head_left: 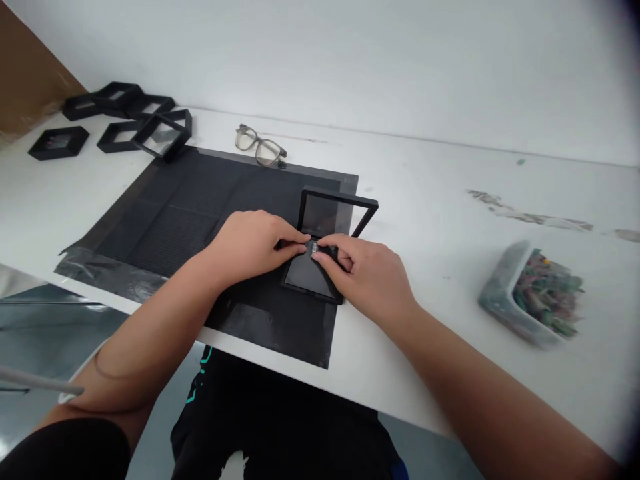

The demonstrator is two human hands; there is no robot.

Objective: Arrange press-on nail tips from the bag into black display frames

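A black hinged display frame (340, 195) with clear film in its windows stands opened out on the black mat. Its upper half is raised, its lower half lies on the mat. At the fold, my right hand (367, 270) pinches a small clear, shiny piece (315, 248) between thumb and forefinger. From the other side my left hand (255, 243) comes in, thumb and forefinger closed close to that piece and touching the frame by the fold. Whatever sits between the left fingertips is too small to make out.
Several black frames (117, 93) lie at the back left. Eyeglasses (260, 143) rest behind the black mat (200, 193). On the right, a translucent plastic tub (505, 300) holds many small coloured items. The white table (425, 193) meets a wall behind.
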